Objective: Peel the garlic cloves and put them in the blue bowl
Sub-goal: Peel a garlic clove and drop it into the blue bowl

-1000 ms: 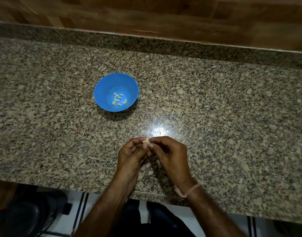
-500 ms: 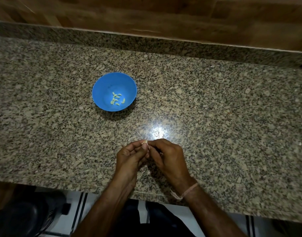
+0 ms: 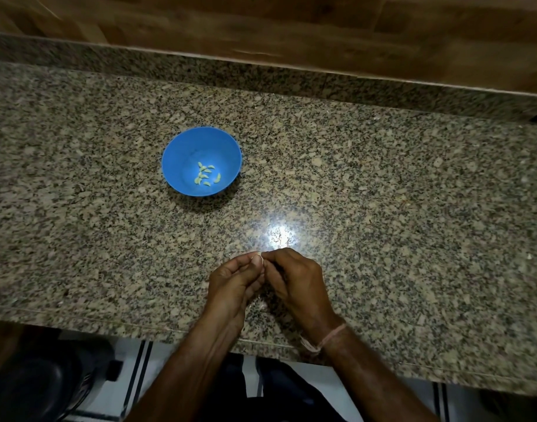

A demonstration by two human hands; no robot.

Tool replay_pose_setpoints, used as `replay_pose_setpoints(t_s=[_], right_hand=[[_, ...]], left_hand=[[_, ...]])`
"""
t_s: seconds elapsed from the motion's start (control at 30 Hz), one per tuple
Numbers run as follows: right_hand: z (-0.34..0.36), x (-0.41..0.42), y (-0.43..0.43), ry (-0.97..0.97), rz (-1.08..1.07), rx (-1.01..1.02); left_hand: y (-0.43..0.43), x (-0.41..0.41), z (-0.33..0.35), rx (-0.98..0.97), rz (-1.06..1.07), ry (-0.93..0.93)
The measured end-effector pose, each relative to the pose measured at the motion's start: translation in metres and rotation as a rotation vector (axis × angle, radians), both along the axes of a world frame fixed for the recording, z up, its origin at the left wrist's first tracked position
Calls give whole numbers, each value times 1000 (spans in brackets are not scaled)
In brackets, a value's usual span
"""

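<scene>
A blue bowl (image 3: 182, 153) stands on the granite counter, left of the middle, with several peeled garlic cloves (image 3: 205, 175) lying in its bottom. Near the counter's front edge my left hand (image 3: 233, 281) and my right hand (image 3: 294, 278) meet fingertip to fingertip. Between them they pinch one small pale garlic clove (image 3: 257, 256), of which only the top shows above my left thumb. Both hands are curled around it, a hand's width in front of the bowl and to its right.
The granite counter (image 3: 413, 208) runs the full width, with a raised granite lip and a wooden wall (image 3: 291, 25) at the back. A bright light glare (image 3: 278, 236) lies just beyond my hands. A small pale scrap (image 3: 262, 305) lies under my wrists. Below the front edge is a dark round object (image 3: 27, 388).
My hands stay together on the clove, with the fingers shifting slightly around it. The bowl and its cloves have not moved.
</scene>
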State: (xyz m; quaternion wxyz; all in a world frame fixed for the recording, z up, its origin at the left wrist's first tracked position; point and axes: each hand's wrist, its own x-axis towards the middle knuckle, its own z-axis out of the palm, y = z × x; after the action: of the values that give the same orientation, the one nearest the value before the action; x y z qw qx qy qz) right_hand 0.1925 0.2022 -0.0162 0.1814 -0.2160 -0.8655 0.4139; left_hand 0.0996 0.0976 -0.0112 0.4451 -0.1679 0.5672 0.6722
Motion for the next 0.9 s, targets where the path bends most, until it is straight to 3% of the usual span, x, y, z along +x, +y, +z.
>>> replay_pose_setpoints(t_s=[0.73, 0.9], right_hand=[[-4, 7, -2, -32, 27, -6], [3, 4, -9, 43, -164, -431]], left_hand=[[-3, 6, -5, -126, -49, 135], [-6, 7, -4, -5, -28, 126]])
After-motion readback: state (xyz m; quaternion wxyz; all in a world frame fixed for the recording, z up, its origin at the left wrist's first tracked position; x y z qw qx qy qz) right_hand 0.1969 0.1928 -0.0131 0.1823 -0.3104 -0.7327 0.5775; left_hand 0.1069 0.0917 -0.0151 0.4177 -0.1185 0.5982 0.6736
